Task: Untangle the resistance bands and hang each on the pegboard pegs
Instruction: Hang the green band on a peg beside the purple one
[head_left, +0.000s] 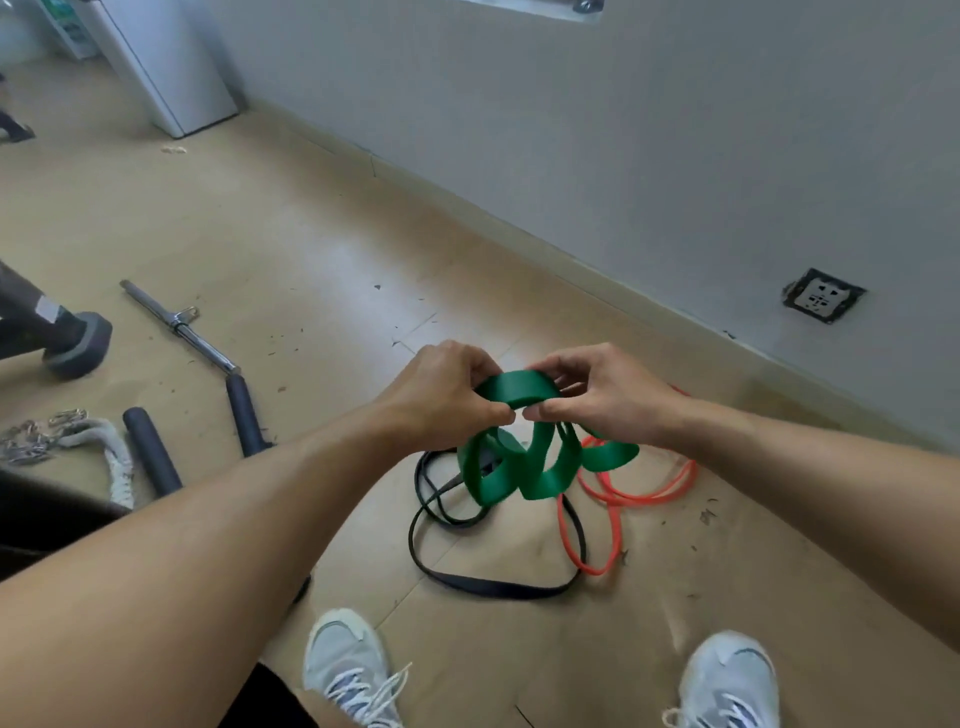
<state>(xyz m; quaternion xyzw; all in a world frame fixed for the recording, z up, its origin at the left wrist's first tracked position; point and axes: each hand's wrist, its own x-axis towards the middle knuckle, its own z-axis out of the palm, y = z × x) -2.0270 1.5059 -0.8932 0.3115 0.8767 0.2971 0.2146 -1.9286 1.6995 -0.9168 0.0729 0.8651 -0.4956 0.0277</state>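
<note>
A wide green resistance band hangs in twisted loops above the floor. My left hand and my right hand both pinch its top loop, thumbs almost touching. Beneath it on the floor lie a thin black band and an orange-red band, overlapping each other; whether they are still caught in the green one is unclear. No pegboard shows in this view.
A metal bar with foam grips, a loose foam grip, a white rope with chain and a machine foot lie left. A wall with a socket runs right. A white cabinet stands far back. My shoes are below.
</note>
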